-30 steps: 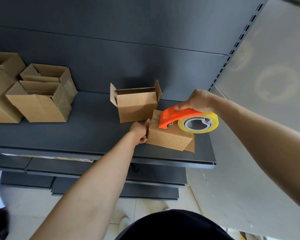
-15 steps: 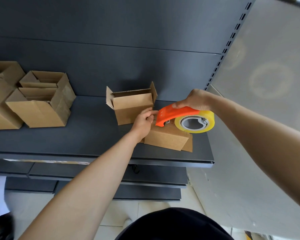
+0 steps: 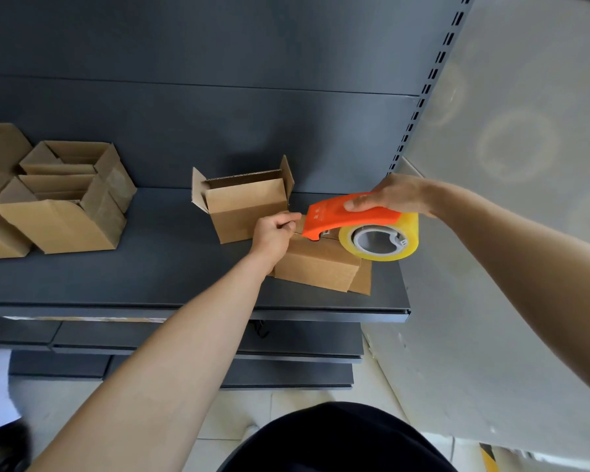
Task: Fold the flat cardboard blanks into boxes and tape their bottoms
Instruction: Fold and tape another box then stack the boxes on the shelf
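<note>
Soft, even light on the shelf (image 3: pixel 116 277). Pale ring flares right of it, on the wall (image 3: pixel 511 301). Blur below-left of it; edges bow.

Tape dispenser (image 3: pixel 349 212): orange. Tape roll (image 3: pixel 380 238): translucent yellow, grey core. Cardboard boxes (image 3: pixel 249 206): plain brown. Shelf (image 3: pixel 150 267): dark grey.

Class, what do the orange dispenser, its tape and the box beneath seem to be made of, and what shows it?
Dispenser: moulded plastic, judging by its smooth, evenly orange, faintly shiny shell. Tape: probably plastic film, glossy, translucent yellow, on a grey core. Box: brown cardboard, matt; the open box behind shows a corrugated edge.
</note>
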Tool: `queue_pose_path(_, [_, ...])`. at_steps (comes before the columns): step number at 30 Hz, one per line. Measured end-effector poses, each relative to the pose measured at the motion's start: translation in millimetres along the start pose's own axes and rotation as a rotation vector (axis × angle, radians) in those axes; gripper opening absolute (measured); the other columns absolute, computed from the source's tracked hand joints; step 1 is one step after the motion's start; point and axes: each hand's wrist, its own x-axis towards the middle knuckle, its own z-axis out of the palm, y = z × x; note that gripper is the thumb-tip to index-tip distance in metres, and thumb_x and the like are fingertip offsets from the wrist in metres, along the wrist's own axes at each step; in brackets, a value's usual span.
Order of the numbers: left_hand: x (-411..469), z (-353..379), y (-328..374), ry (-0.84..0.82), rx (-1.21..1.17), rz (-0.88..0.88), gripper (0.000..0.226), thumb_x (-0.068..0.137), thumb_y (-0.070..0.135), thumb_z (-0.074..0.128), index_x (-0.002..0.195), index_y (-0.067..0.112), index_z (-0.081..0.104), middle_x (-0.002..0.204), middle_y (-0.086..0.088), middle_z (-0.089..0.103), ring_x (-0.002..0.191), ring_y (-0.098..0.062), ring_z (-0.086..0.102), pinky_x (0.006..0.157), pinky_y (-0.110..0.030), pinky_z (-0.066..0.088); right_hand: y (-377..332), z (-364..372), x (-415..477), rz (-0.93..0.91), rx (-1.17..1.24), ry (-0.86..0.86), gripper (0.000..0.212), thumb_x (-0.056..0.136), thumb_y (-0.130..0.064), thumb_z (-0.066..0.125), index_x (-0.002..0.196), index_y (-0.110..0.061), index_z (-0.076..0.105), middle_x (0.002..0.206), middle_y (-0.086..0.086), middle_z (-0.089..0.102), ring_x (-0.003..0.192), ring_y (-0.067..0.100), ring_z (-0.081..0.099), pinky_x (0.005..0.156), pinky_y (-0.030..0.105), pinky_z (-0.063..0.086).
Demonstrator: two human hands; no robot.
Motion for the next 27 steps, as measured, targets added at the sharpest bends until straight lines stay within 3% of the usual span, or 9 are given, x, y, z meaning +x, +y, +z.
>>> queue_pose_path(5, [2.7, -9.3, -0.1, 0.046, 0.026, -0.021, 0.032, 0.097, 0.007, 0.048, 0.12, 0.019, 0.066, 0.133, 0.002, 0.056, 0.125, -0.013, 0.045, 0.102, -0.02, 0.03, 67.4, -20.6, -25.6, 0.175, -0.096, 0.044, 0.059, 0.07, -0.069, 0.063, 0.099, -0.018, 0.065, 0.104, 0.006, 0.063, 0.096, 0.028, 0.058, 0.088, 0.035, 0.041])
queue_pose_path(10, [0.4, 11.2, 6.2, 0.01, 0.077, -0.031, 0.033, 0.097, 0.005, 0.047, 0.12, 0.019, 0.066, 0.14, 0.0, 0.05, 0.131, -0.017, 0.042, 0.111, -0.028, 0.029, 109.6, -31.0, -50.4, 0.227, 0.0, 0.024, 0.062, 0.054, -0.074, 0.07, 0.087, -0.021, 0.069, 0.09, 0.002, 0.069, 0.089, 0.026, 0.063, 0.094, 0.038, 0.044])
queue_pose_path(13, [-1.1, 13.1, 8.7, 0.017, 0.088, -0.029, 0.034, 0.097, 0.005, 0.047, 0.123, 0.019, 0.064, 0.139, 0.0, 0.051, 0.13, -0.018, 0.043, 0.106, -0.025, 0.029, 127.1, -36.2, -55.9, 0.246, -0.018, 0.047, 0.05, 0.069, -0.063, 0.068, 0.09, -0.018, 0.071, 0.093, 0.005, 0.07, 0.089, 0.027, 0.064, 0.094, 0.039, 0.044])
queue_pose_path(16, [-1.0, 15.5, 9.9, 0.025, 0.116, -0.012, 0.034, 0.098, 0.005, 0.046, 0.124, 0.018, 0.064, 0.136, 0.0, 0.053, 0.128, -0.018, 0.045, 0.103, -0.024, 0.03, 143.1, -39.3, -62.4, 0.291, -0.079, 0.067, 0.047, 0.071, -0.061, 0.069, 0.086, -0.017, 0.07, 0.091, 0.006, 0.069, 0.086, 0.027, 0.062, 0.086, 0.037, 0.045])
queue_pose_path(22, [-1.4, 18.0, 11.6, 0.05, 0.131, -0.027, 0.034, 0.098, 0.006, 0.047, 0.123, 0.02, 0.064, 0.137, 0.0, 0.052, 0.129, -0.02, 0.044, 0.105, -0.028, 0.032, 136.9, -10.4, -43.1, 0.294, -0.164, 0.066, 0.056, 0.071, -0.063, 0.068, 0.088, -0.01, 0.065, 0.091, 0.011, 0.065, 0.084, 0.029, 0.06, 0.074, 0.031, 0.042])
queue_pose_path(27, [-2.1, 17.8, 12.1, 0.041, 0.133, -0.029, 0.034, 0.098, 0.006, 0.047, 0.122, 0.021, 0.064, 0.137, -0.001, 0.051, 0.128, -0.02, 0.043, 0.095, -0.022, 0.031, 109.0, 12.6, -27.7, 0.278, -0.226, 0.046, 0.06, 0.075, -0.063, 0.065, 0.101, -0.01, 0.056, 0.095, 0.01, 0.053, 0.087, 0.03, 0.051, 0.074, 0.031, 0.038])
